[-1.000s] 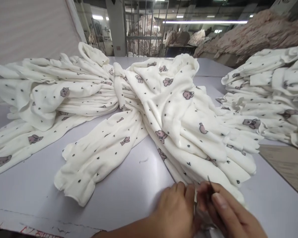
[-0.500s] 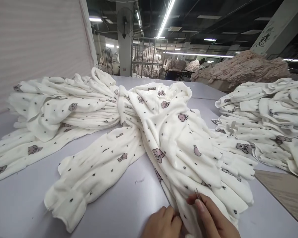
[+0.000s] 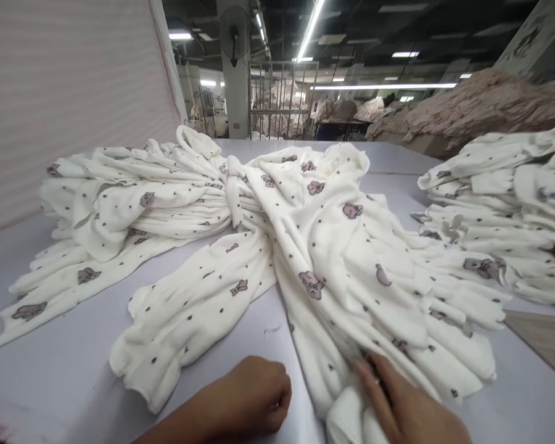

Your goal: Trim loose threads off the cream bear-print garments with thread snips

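Observation:
A white plush garment bundle (image 3: 333,246) with brown bear prints lies across the table, gathered at its middle by a tied strip (image 3: 234,191) of the same cloth. My right hand (image 3: 411,398) is over the lower right folds, its fingers closed on a small pointed metal tool (image 3: 374,365), mostly hidden and blurred. Left of those folds, my left hand (image 3: 256,394) is curled into a fist just above the table, apart from the cloth. Whatever may be inside the fist is hidden. A loose sleeve-like piece (image 3: 185,314) stretches toward me on the left.
More printed white garments (image 3: 499,209) are piled at the right. A brown sheet (image 3: 543,345) covers the table's right edge. A pinkish cloth screen (image 3: 74,92) rises on the left. A thread scrap (image 3: 272,330) lies on the pale table (image 3: 300,401). Fabric heaps (image 3: 485,105) stand behind.
My left hand has moved left, away from the garment's edge, and is now a fist. My right hand has turned lower over the folds, and the tool's tip shows less. The view has shifted slightly.

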A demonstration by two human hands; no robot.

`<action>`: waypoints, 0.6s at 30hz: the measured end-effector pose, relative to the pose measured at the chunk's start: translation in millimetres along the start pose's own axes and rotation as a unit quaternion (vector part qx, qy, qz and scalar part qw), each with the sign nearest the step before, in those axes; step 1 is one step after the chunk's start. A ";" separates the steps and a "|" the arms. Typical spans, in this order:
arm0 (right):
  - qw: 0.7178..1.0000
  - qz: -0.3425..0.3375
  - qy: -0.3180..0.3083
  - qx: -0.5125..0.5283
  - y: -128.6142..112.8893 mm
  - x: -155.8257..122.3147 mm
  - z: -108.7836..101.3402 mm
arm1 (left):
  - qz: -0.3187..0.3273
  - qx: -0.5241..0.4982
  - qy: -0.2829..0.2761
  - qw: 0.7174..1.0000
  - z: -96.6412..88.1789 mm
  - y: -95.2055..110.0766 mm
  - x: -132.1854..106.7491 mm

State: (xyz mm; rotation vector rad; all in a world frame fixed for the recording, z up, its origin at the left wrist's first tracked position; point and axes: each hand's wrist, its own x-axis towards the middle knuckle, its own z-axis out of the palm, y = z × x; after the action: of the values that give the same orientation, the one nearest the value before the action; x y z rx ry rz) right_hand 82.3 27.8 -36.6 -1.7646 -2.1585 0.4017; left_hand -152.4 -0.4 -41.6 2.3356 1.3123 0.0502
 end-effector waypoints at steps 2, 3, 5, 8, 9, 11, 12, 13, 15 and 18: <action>1.000 0.012 -0.015 0.006 11.7 1.3 -3.1 | -0.008 0.016 0.011 1.000 1.0 5.5 1.7; 0.999 0.016 -0.025 0.013 15.1 0.6 -3.9 | -0.006 0.023 0.028 0.999 4.9 9.3 5.7; 0.999 0.013 -0.027 0.019 14.4 -4.0 -4.3 | 0.014 0.036 0.071 0.997 16.8 16.4 17.0; 0.998 -0.055 0.007 0.035 -2.8 -15.7 -1.5 | 0.038 0.041 0.110 0.992 32.3 20.9 32.9; 0.994 -0.097 0.008 0.042 -9.3 -19.4 0.7 | 0.042 0.036 0.107 0.993 34.1 20.0 35.3; 0.987 -0.160 -0.013 0.030 -16.6 -24.2 5.9 | 0.059 0.021 0.098 0.993 31.1 13.9 33.0; 0.986 -0.164 -0.025 0.006 -16.2 -24.8 7.9 | 0.066 0.012 0.095 0.993 26.7 8.7 28.0; 0.988 -0.149 -0.032 -0.025 -12.9 -24.1 9.1 | 0.067 0.002 0.093 0.993 20.9 2.1 20.7; 0.993 -0.077 -0.024 -0.083 -0.4 -19.5 7.8 | 0.046 -0.020 0.099 0.994 7.6 -15.3 1.5; 0.993 0.022 -0.005 -0.114 19.3 -10.6 -0.9 | -0.042 -0.042 0.147 0.987 -9.3 -45.9 -29.7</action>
State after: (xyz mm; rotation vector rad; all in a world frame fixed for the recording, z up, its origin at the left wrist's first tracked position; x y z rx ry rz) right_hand 101.8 21.2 -44.5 -1.9364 -2.2510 0.1814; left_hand -207.6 -1.0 -46.3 2.2608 1.5131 0.4294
